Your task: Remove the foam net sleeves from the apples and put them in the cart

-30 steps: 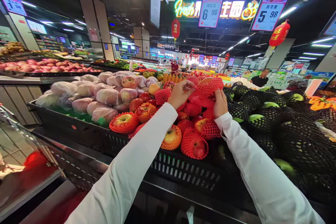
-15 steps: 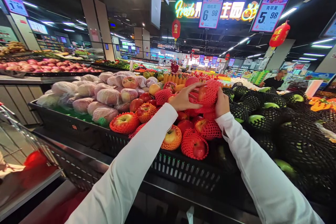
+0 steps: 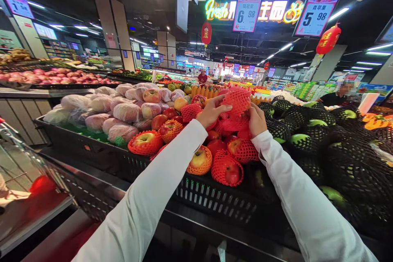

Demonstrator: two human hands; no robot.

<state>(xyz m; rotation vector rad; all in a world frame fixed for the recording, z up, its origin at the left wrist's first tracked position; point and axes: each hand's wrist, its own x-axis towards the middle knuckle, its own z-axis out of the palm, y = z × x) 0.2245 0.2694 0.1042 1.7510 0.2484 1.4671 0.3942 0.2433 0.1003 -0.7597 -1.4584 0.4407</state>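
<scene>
An apple in a red foam net (image 3: pixel 236 101) is between my two hands, above the pile. My left hand (image 3: pixel 213 111) grips it from the left, thumb along its near side. On its right side is my right hand (image 3: pixel 257 120), closed at the net's lower right; its fingertips are partly hidden behind the net. Just below lie red apples, some bare and some in nets, such as an apple in an orange net (image 3: pixel 200 160) and one in a red net (image 3: pixel 227 168) at the crate's front edge.
The black crate (image 3: pixel 215 202) also holds plastic-wrapped apples (image 3: pixel 125 111) at the left. Green apples in black nets (image 3: pixel 302 141) are piled at the right. A shopping cart (image 3: pixel 27 159) stands at the lower left. A person (image 3: pixel 336 95) is beyond the green apples, another farther back.
The netted apple has shifted slightly left and turned, so the net now covers its near side. My left fingers, spread before, have closed on it. My right hand has moved slightly left and down.
</scene>
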